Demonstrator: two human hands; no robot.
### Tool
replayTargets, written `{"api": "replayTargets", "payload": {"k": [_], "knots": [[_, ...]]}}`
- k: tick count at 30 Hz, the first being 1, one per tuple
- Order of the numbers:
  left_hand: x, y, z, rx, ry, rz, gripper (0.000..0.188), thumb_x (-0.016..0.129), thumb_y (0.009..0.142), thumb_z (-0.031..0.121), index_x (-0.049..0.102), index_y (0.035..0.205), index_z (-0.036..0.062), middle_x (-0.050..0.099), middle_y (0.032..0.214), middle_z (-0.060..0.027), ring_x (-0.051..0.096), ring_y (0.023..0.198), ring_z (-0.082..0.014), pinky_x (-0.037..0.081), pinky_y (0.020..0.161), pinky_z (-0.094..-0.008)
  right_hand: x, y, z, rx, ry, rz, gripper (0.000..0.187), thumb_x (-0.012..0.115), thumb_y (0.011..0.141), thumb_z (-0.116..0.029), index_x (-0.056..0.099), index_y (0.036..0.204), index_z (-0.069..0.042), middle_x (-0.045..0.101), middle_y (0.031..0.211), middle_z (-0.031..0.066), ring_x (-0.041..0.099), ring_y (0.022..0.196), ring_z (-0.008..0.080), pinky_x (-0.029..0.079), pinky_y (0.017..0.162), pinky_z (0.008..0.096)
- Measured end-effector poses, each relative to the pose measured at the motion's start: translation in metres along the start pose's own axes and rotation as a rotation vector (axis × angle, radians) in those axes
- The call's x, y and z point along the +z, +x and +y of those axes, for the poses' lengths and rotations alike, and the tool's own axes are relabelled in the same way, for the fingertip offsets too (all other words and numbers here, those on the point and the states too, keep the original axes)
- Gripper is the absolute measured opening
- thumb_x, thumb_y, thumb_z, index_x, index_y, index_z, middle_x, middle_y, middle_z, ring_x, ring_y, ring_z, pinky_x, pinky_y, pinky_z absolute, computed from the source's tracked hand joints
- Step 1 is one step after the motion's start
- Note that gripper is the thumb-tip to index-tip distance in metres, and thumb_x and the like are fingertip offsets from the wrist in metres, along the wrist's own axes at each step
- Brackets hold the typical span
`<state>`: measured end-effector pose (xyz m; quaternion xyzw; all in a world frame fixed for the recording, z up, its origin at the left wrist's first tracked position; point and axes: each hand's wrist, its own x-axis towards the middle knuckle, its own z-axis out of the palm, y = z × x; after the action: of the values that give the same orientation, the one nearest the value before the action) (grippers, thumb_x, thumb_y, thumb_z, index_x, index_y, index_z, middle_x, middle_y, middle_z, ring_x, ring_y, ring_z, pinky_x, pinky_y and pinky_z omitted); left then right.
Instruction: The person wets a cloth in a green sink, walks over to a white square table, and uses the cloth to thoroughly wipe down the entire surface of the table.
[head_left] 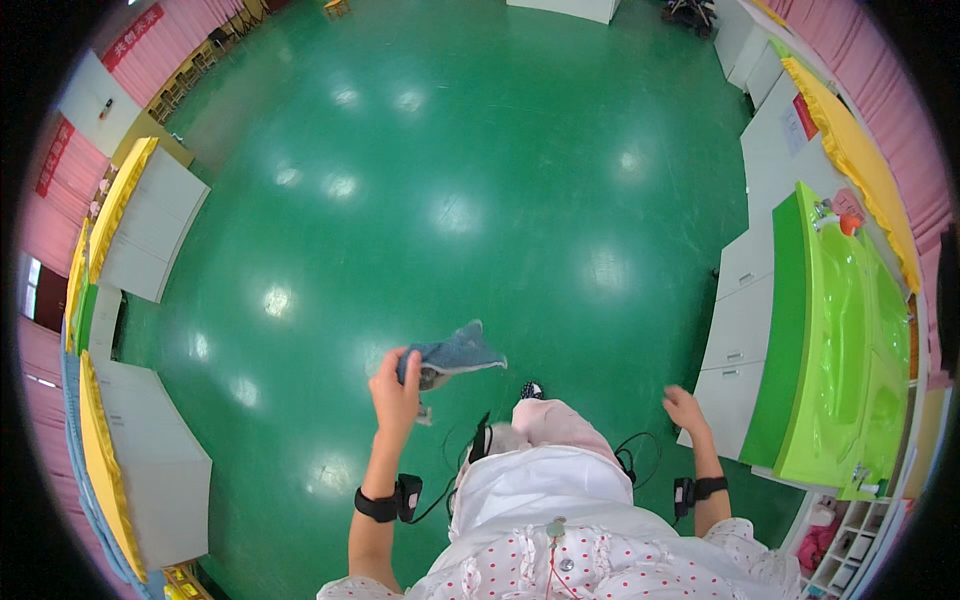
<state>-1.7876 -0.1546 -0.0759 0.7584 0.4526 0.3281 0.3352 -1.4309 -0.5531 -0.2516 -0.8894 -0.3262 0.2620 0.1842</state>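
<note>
A blue-grey cloth (458,352) hangs from my left hand (396,388), which is closed on one end of it. The cloth's free end sticks out to the right, above the green floor, and a small ragged bit dangles below the fingers. My right hand (684,409) is held out to the right of my body, with its fingers curled in and nothing visible in them. Nearest to it are the white cabinet doors under the green sink. Both forearms wear black straps with small devices.
A bright green sink unit (830,340) with taps and an orange item runs along the right. Below it, white shelves (850,540) hold small items. White cabinets (150,460) with yellow cloth trim line the left. The glossy green floor (450,150) spreads ahead; my shoe shows below.
</note>
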Motion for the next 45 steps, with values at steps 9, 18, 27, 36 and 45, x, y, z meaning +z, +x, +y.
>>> {"api": "replayTargets", "payload": {"k": [9,18,27,36,45], "knots": [[0.083,0.179,0.077,0.127,-0.096,-0.119,0.042,0.073,0.068,0.011,0.053,0.103,-0.0011,0.063,0.08,-0.0135,0.062,0.067,-0.0171,0.048,0.063,-0.0264,-0.022,0.24,-0.368,-0.812,0.269,-0.307,0.067,0.068,0.073,-0.017,0.035,0.131,-0.006,0.047,0.123,0.0205,0.047,0.112,0.0345,0.04,0.094,0.0395],[0.145,0.408,0.084,0.272,0.119,0.095,0.041,0.069,0.058,0.001,0.057,0.098,-0.0007,0.063,0.083,-0.0149,0.062,0.074,-0.0302,0.05,0.064,-0.0341,-0.115,0.461,-0.432,-0.836,0.181,-0.293,0.033,0.058,0.07,-0.006,0.056,0.102,-0.003,0.061,0.094,0.0173,0.059,0.083,0.0353,0.048,0.072,0.0397],[0.273,0.626,0.091,0.621,0.288,-0.061,0.042,0.066,0.051,0.001,0.063,0.093,0.008,0.055,0.087,-0.0076,0.055,0.061,-0.0206,0.046,0.05,-0.0307,-0.291,0.641,-0.412,-0.409,0.274,-0.271,0.025,0.069,0.066,-0.01,0.06,0.087,-0.002,0.06,0.069,0.0105,0.056,0.059,0.0246,0.044,0.054,0.0324],[0.369,0.863,0.112,0.634,0.377,0.0,0.033,0.066,0.054,0.002,0.061,0.086,0.0055,0.055,0.101,-0.0098,0.057,0.077,-0.0229,0.046,0.063,-0.0335,-0.375,0.874,-0.476,-0.612,0.088,-0.361,0.041,0.079,0.061,-0.026,0.051,0.081,-0.004,0.054,0.066,0.01,0.05,0.057,0.0255,0.039,0.053,0.0334],[0.433,1.056,0.077,0.369,0.481,0.06,0.035,0.064,0.055,0.0,0.066,0.089,0.0066,0.054,0.108,-0.0075,0.056,0.078,-0.0205,0.046,0.064,-0.0335,-0.433,1.105,-0.574,-0.709,0.011,-0.641,0.024,0.065,0.069,-0.01,0.052,0.088,-0.004,0.059,0.08,0.0135,0.057,0.074,0.0329,0.044,0.062,0.0398]]}}
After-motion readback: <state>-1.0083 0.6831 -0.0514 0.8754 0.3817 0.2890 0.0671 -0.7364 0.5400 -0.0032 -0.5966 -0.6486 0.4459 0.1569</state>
